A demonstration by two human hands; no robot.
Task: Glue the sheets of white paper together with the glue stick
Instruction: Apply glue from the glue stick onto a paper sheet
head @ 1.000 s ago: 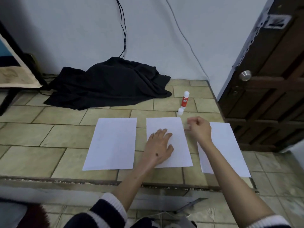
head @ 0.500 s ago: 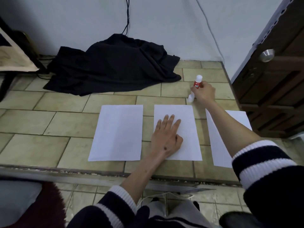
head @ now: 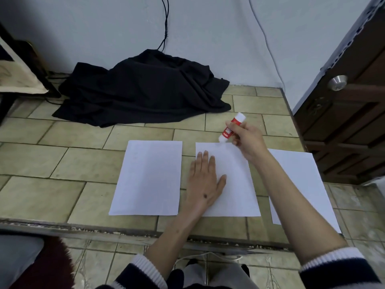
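Note:
Three white sheets lie side by side on the tiled ledge: the left sheet [head: 147, 177], the middle sheet [head: 236, 184] and the right sheet [head: 295, 176], which my right forearm partly covers. My left hand [head: 205, 180] lies flat on the middle sheet with fingers straight, pressing it down. My right hand [head: 246, 137] grips the red and white glue stick [head: 232, 127], tilted, with its lower white end at the top right corner of the middle sheet. Whether that tip touches the paper is unclear.
A heap of black cloth [head: 143, 88] lies against the wall behind the sheets, with cables hanging above it. A dark wooden door [head: 343, 113] with a metal knob [head: 337, 82] stands at the right. The ledge's front edge [head: 125, 230] runs below the sheets.
My right hand reached back to the glue stick, picked it up and brought it down to the top right corner of the middle sheet. My left hand stayed flat on that sheet.

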